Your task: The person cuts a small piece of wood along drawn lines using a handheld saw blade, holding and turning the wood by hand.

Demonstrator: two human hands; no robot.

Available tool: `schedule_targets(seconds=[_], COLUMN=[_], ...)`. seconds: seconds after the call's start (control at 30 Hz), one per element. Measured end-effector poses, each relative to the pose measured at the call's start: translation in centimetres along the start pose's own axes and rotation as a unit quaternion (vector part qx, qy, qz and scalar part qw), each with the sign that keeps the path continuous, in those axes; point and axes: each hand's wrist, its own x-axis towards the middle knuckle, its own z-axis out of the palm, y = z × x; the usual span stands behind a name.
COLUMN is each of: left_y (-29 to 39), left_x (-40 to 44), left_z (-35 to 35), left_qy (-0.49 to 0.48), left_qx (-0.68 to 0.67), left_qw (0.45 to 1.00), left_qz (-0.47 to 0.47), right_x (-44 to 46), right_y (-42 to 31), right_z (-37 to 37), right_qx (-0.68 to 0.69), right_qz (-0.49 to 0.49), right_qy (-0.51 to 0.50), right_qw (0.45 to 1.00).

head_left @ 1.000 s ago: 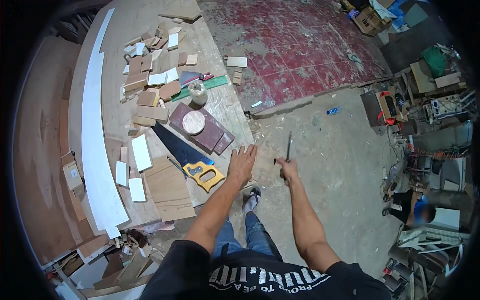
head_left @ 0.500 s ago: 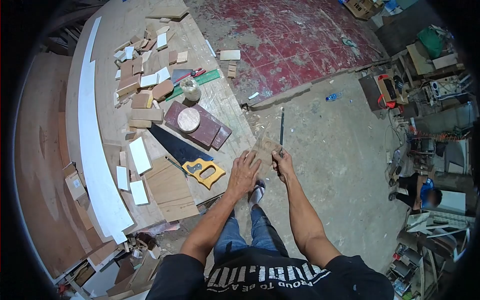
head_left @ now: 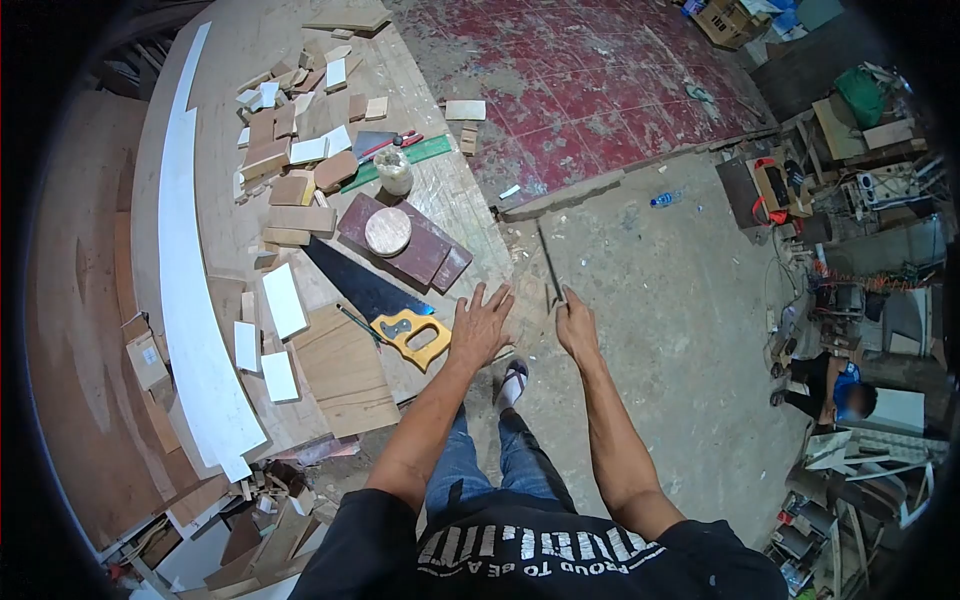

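Note:
My left hand (head_left: 482,328) lies flat at the edge of the wooden workbench (head_left: 470,215), fingers spread. A pale wooden piece (head_left: 524,312) shows beside its fingertips, blurred against the floor. My right hand (head_left: 576,328) is closed round the near end of a long, thin dark tool (head_left: 549,258), whose exact kind I cannot make out. The tool points away from me, tilted slightly left. Just left of my left hand rests a handsaw (head_left: 412,338) with a yellow handle. Beyond it, a round wooden disc (head_left: 388,231) sits on a maroon board (head_left: 432,262).
A jar (head_left: 395,175) stands by a green ruler (head_left: 425,150) and red-handled tool. Several wood offcuts (head_left: 275,150) and white-faced blocks (head_left: 286,300) cover the bench's left part. A long white strip (head_left: 190,270) lies farther left. Another person (head_left: 838,388) is at the right.
The long dark tool has swung from upright to a leftward tilt. My left hand has flattened, and the pale wooden piece between my hands is less visible. The view has shifted slightly.

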Motion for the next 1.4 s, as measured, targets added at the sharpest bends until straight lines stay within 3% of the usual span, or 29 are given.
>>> schedule_targets(seconds=[0.07, 0.13, 0.23, 0.53, 0.77, 0.87, 0.93, 1.17, 1.2, 1.33, 1.4], left_y=[-0.1, -0.2, -0.4, 0.6, 0.6, 0.5, 0.5, 1.0, 1.0, 1.1, 1.2], left_x=[0.1, 0.3, 0.3, 0.2, 0.6, 0.4, 0.6, 0.7, 0.8, 1.2, 1.4], left_z=[0.0, 0.2, 0.3, -1.0, -0.1, -0.4, -0.7, -0.5, -1.1, 0.6, 1.2], left_qy=[-0.003, -0.007, 0.008, -0.046, -0.029, -0.051, -0.064, -0.081, -0.092, -0.076, -0.082], left_qx=[-0.002, -0.003, -0.004, -0.007, 0.024, 0.013, 0.012, 0.032, 0.029, 0.046, 0.05], left_qw=[1.0, 1.0, 1.0, 0.999, 0.999, 0.998, 0.997, 0.995, 0.994, 0.994, 0.993], left_qz=[0.001, 0.003, 0.009, -0.026, -0.035, -0.03, -0.032, -0.041, -0.046, -0.066, -0.07], right_x=[-0.4, -0.3, 0.1, 2.4, 2.4, 2.7, 3.3, 6.9, 7.0, 6.3, 5.9], right_y=[-0.9, -0.7, -1.6, -5.1, -4.6, -3.9, -5.1, -4.5, -4.9, -5.5, -4.3], right_z=[0.1, 0.7, 1.2, -0.4, 0.0, 0.0, -1.5, -0.9, -0.6, -2.2, -0.6], right_qx=[0.005, -0.001, -0.005, -0.106, -0.103, -0.093, 0.023, 0.073, -0.019, -0.049, -0.034], right_qz=[-0.004, -0.069, -0.076, -0.052, -0.033, -0.017, 0.119, 0.145, 0.111, 0.071, 0.001], right_qy=[-0.021, -0.075, -0.065, -0.14, -0.127, -0.168, -0.241, -0.308, -0.31, -0.349, -0.313], right_qw=[1.0, 0.995, 0.995, 0.983, 0.986, 0.981, 0.963, 0.938, 0.944, 0.933, 0.949])
